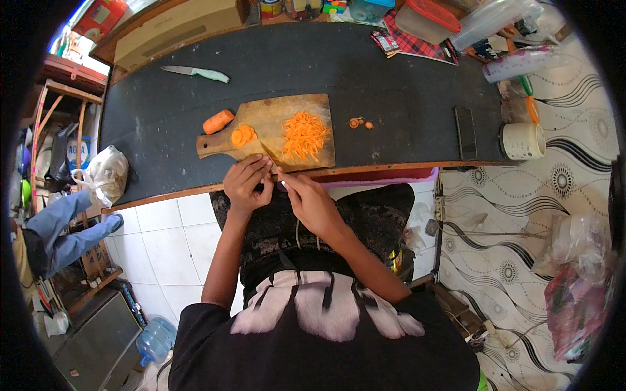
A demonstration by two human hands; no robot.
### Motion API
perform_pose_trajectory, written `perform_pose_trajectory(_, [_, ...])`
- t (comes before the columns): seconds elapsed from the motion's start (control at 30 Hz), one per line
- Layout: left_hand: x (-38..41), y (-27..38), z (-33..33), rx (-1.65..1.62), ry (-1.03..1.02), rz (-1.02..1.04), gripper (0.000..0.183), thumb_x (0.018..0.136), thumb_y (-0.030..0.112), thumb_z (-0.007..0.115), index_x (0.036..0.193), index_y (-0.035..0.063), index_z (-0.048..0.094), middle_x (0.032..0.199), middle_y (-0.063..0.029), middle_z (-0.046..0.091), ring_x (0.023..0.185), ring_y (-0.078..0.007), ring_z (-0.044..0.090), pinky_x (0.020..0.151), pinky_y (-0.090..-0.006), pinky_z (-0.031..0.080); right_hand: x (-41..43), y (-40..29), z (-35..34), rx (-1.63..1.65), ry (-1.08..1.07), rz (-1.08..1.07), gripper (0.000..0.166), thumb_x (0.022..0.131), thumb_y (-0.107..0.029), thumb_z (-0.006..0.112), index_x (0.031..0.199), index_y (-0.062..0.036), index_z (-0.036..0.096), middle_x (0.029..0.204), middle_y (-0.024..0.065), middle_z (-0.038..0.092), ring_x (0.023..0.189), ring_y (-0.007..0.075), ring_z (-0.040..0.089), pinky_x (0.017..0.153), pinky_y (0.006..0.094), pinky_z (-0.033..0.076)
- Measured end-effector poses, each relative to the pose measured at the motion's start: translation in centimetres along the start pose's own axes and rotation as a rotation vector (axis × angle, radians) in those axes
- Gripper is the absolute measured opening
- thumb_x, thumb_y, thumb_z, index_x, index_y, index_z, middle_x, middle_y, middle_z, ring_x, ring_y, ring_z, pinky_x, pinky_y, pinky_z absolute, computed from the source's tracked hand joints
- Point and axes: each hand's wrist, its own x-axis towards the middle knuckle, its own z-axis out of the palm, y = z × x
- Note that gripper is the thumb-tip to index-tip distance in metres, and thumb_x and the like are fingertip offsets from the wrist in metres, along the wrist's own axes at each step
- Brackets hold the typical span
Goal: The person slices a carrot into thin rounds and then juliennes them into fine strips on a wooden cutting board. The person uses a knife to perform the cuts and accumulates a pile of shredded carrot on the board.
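My right hand (313, 200) grips a knife (270, 154) whose thin blade points up and left over the near edge of the wooden cutting board (264, 110). Beside the blade, my left hand (248, 183) has its fingers bent and bunched at that edge; whether anything lies under them is hidden. Several round carrot slices (243, 135) overlap near the board's handle. Toward the right end lies a heap of shredded carrot strips (304, 136). A thick piece of carrot (218, 121) rests against the handle side of the board.
A second knife (208, 74) with a pale green handle lies farther back on the dark table (401, 107). Small carrot ends (359, 122) sit right of the board. A phone (465, 133) and a cream cup-like container (523, 141) are at right. A tied plastic bag (108, 173) rests at left.
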Motion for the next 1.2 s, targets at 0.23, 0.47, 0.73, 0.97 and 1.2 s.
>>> perform_pose_trajectory(0.23, [-0.2,-0.5,0.2,0.004,0.015,0.012,0.019,0.074,0.003,0.076,0.092,0.0049,0.084,0.097,-0.0058,0.081,0.100,-0.0203,0.077,0.075,-0.0323,0.056,1.2,0.5,0.0,0.027,0.009,-0.038,0.041,0.107,-0.015,0.056,0.147,-0.0099,0.063,0.114,0.0275,0.067,0.105,0.0455,0.067,0.092,0.0523,0.054])
perform_pose_trajectory(0.47, [-0.1,-0.4,0.3,-0.002,0.032,0.020,0.020,0.072,0.003,0.076,0.090,0.0042,0.083,0.095,-0.0070,0.081,0.100,-0.0207,0.078,0.075,-0.0319,0.056,0.7,1.8,0.1,-0.004,0.108,-0.061,0.045,0.104,-0.004,0.060,0.149,-0.0095,0.061,0.099,0.0227,0.066,0.092,0.0392,0.066,0.086,0.0452,0.053])
perform_pose_trajectory(0.73, [-0.2,-0.4,0.2,-0.001,0.027,0.015,0.020,0.071,0.003,0.076,0.090,0.0039,0.083,0.096,-0.0071,0.081,0.100,-0.0205,0.078,0.076,-0.0317,0.056,0.1,0.5,0.2,0.000,0.061,-0.067,0.041,0.106,-0.008,0.057,0.148,-0.0062,0.061,0.104,0.0247,0.066,0.095,0.0417,0.068,0.086,0.0466,0.054])
perform_pose_trajectory(0.97, [-0.4,-0.4,0.2,0.019,0.019,0.018,0.021,0.071,0.003,0.076,0.091,0.0044,0.083,0.097,-0.0059,0.081,0.100,-0.0199,0.077,0.074,-0.0316,0.055,0.0,0.1,0.3,0.035,0.073,-0.075,0.040,0.106,-0.006,0.058,0.146,-0.0057,0.062,0.103,0.0226,0.066,0.093,0.0406,0.068,0.084,0.0448,0.054])
perform_pose_trajectory(1.2, [-0.1,-0.1,0.1,0.020,0.010,0.020,0.018,0.073,0.003,0.077,0.090,0.0049,0.083,0.096,-0.0049,0.080,0.100,-0.0197,0.077,0.074,-0.0312,0.055,0.1,0.0,0.6,-0.065,0.093,-0.081,0.041,0.105,-0.006,0.059,0.145,-0.0083,0.064,0.104,0.0222,0.067,0.095,0.0411,0.068,0.083,0.0475,0.055])
